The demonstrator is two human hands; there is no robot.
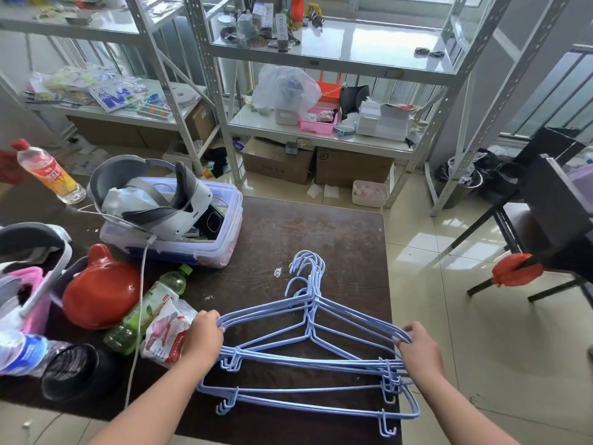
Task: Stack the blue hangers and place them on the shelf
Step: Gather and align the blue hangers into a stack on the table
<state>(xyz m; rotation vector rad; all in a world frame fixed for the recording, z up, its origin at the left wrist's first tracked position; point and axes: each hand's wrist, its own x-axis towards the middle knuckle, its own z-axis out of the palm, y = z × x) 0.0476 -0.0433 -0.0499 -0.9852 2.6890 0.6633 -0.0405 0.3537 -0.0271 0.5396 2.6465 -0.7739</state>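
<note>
Both hands, left [202, 335] and right [418, 346], grip several stacked blue hangers [308, 354].

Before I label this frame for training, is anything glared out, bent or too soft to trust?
Head view: window glare whitens the upper shelf; the wide lens bows the shelf posts at the edges; the blue hangers, left hand and right hand are sharp and evenly lit on the dark table; small items on the shelves are too soft to read.
</note>
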